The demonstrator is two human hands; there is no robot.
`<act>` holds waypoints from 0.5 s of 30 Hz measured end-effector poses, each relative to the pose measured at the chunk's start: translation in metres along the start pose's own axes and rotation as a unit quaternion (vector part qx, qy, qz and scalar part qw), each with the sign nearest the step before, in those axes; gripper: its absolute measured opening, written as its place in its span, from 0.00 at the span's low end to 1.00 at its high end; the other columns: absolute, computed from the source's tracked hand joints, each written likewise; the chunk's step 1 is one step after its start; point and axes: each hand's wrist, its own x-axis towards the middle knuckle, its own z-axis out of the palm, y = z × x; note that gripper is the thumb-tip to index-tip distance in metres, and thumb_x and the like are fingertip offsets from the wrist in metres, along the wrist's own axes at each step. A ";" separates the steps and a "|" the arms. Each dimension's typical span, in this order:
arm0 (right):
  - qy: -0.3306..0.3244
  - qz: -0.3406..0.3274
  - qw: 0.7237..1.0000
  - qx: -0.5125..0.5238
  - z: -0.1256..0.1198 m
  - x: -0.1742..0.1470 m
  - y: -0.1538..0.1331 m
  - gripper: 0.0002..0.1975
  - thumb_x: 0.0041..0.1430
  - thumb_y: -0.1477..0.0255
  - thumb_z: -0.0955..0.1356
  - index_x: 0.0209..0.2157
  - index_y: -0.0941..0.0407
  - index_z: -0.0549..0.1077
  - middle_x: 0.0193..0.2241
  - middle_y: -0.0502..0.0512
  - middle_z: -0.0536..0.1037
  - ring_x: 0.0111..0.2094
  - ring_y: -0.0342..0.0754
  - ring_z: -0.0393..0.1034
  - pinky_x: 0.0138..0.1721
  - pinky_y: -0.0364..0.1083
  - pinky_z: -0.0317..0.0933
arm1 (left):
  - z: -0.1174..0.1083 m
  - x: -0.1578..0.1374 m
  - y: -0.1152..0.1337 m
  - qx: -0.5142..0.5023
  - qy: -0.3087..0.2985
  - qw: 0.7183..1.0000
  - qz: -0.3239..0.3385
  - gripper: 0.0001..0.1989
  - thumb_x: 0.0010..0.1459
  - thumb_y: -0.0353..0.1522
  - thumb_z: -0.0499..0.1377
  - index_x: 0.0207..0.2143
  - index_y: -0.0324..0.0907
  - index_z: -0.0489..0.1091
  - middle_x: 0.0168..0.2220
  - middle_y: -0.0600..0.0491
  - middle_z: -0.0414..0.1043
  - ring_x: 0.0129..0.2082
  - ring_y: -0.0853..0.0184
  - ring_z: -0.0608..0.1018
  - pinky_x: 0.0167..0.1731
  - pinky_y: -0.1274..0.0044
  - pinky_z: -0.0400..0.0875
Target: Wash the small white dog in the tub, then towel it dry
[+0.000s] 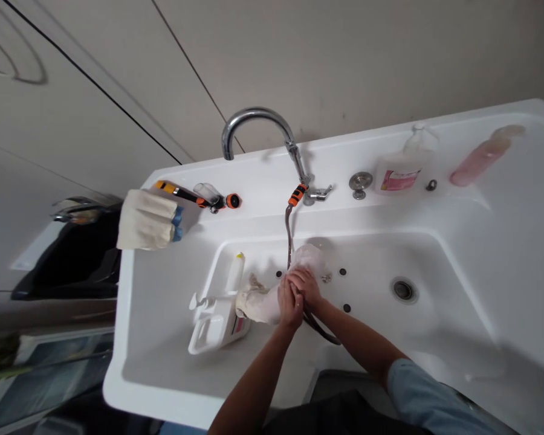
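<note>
Both my hands meet over the white sink basin (381, 338), gripping a wet whitish cloth (260, 302). My left hand (289, 305) squeezes the cloth's middle. My right hand (306, 285) presses against it from the right, holding the part that bunches up toward the back (309, 257). A metal hose (289, 232) hangs from the tap down behind my hands and curls under my right wrist. A white spray bottle (215, 320) lies on its side just left of the cloth.
A chrome tap (254, 124) arches over the back ledge. A folded cloth stack (145, 219) and an orange-black hose nozzle (194, 196) sit at the left. A soap dispenser (401, 169) and a pink bottle (483, 158) stand at the right. The drain (403, 290) lies right of my hands.
</note>
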 end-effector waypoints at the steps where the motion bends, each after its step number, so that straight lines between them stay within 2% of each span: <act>1: -0.024 -0.043 0.999 0.009 0.000 -0.001 -0.002 0.14 0.73 0.71 0.69 0.54 0.52 0.84 0.55 0.60 0.86 0.61 0.55 0.75 0.70 0.58 0.61 | 0.000 0.000 -0.002 -0.003 0.009 1.000 -0.014 0.47 0.71 0.64 0.40 0.64 0.35 0.74 0.63 0.28 0.76 0.67 0.44 0.77 0.66 0.49 0.71; 3: -0.064 -0.133 0.989 0.032 -0.003 -0.002 0.001 0.13 0.73 0.67 0.70 0.54 0.51 0.84 0.56 0.59 0.86 0.62 0.55 0.75 0.70 0.59 0.61 | -0.002 0.004 -0.008 -0.024 0.014 0.999 -0.040 0.44 0.75 0.59 0.36 0.62 0.37 0.76 0.60 0.32 0.80 0.63 0.48 0.80 0.64 0.53 0.75; 4: -0.067 -0.158 0.984 0.045 -0.005 -0.002 0.007 0.13 0.74 0.65 0.69 0.53 0.51 0.84 0.56 0.59 0.86 0.62 0.56 0.75 0.69 0.60 0.63 | -0.004 0.007 -0.011 -0.031 0.011 0.998 -0.044 0.43 0.76 0.57 0.35 0.62 0.38 0.76 0.59 0.32 0.80 0.62 0.49 0.81 0.63 0.53 0.76; 5: -0.052 -0.154 0.985 0.058 -0.007 -0.001 0.015 0.15 0.75 0.63 0.68 0.51 0.52 0.85 0.55 0.61 0.86 0.62 0.57 0.75 0.68 0.61 0.64 | -0.005 0.010 -0.014 -0.028 0.009 0.999 -0.041 0.42 0.76 0.55 0.35 0.62 0.37 0.76 0.60 0.32 0.80 0.61 0.49 0.81 0.63 0.53 0.76; 6: -0.016 -0.116 0.991 0.069 -0.010 0.001 0.024 0.17 0.76 0.61 0.66 0.50 0.54 0.85 0.54 0.63 0.86 0.60 0.57 0.76 0.67 0.61 0.67 | -0.005 0.012 -0.015 -0.015 0.009 0.999 -0.033 0.41 0.76 0.54 0.37 0.63 0.36 0.76 0.60 0.31 0.80 0.61 0.48 0.81 0.62 0.52 0.76; 7: 0.036 -0.047 0.995 0.078 -0.012 0.005 0.034 0.21 0.77 0.61 0.62 0.49 0.55 0.85 0.52 0.65 0.87 0.59 0.58 0.78 0.65 0.62 0.69 | -0.004 0.014 -0.016 0.006 0.011 1.000 -0.020 0.39 0.77 0.53 0.38 0.63 0.34 0.76 0.60 0.30 0.80 0.61 0.46 0.81 0.62 0.51 0.76; 9: 0.142 0.127 0.978 0.083 -0.012 0.015 0.051 0.28 0.79 0.63 0.56 0.50 0.59 0.84 0.51 0.71 0.86 0.56 0.61 0.79 0.61 0.65 0.71 | 0.000 0.016 -0.016 0.056 0.024 0.998 0.011 0.36 0.77 0.49 0.42 0.63 0.32 0.75 0.60 0.28 0.79 0.61 0.44 0.81 0.61 0.50 0.76; 10: 0.165 0.185 0.965 0.084 -0.011 0.020 0.055 0.29 0.79 0.63 0.54 0.51 0.60 0.83 0.51 0.73 0.85 0.56 0.63 0.79 0.61 0.67 0.71 | 0.002 0.016 -0.016 0.079 0.030 0.996 0.030 0.34 0.77 0.48 0.43 0.63 0.32 0.75 0.60 0.28 0.79 0.61 0.44 0.81 0.61 0.50 0.76; 11: 0.164 0.209 0.960 0.087 -0.008 0.026 0.057 0.28 0.78 0.63 0.55 0.51 0.60 0.83 0.51 0.74 0.85 0.57 0.64 0.79 0.61 0.68 0.71 | 0.004 0.015 -0.017 0.097 0.036 0.993 0.051 0.33 0.77 0.46 0.44 0.64 0.31 0.75 0.60 0.28 0.79 0.61 0.45 0.81 0.61 0.51 0.76; 12: 0.136 0.195 0.967 0.096 -0.005 0.032 0.056 0.26 0.77 0.62 0.57 0.50 0.60 0.84 0.51 0.73 0.86 0.57 0.64 0.79 0.63 0.68 0.71 | 0.005 0.013 -0.018 0.111 0.041 0.990 0.071 0.32 0.77 0.44 0.44 0.65 0.31 0.74 0.60 0.28 0.79 0.61 0.45 0.81 0.61 0.52 0.76; 14: 0.025 0.097 0.986 0.135 0.001 0.046 0.052 0.19 0.72 0.60 0.65 0.45 0.56 0.85 0.48 0.66 0.88 0.56 0.62 0.80 0.65 0.64 0.69 | 0.004 0.008 -0.022 0.131 0.046 0.985 0.102 0.30 0.78 0.42 0.45 0.66 0.31 0.73 0.60 0.28 0.79 0.60 0.46 0.81 0.60 0.54 0.76; 15: -0.027 0.058 0.984 0.163 0.002 0.053 0.052 0.16 0.68 0.60 0.68 0.41 0.54 0.85 0.45 0.63 0.88 0.54 0.60 0.80 0.65 0.61 0.69 | 0.001 0.004 -0.024 0.138 0.045 0.983 0.112 0.29 0.78 0.41 0.45 0.66 0.31 0.72 0.59 0.29 0.79 0.60 0.46 0.82 0.60 0.54 0.76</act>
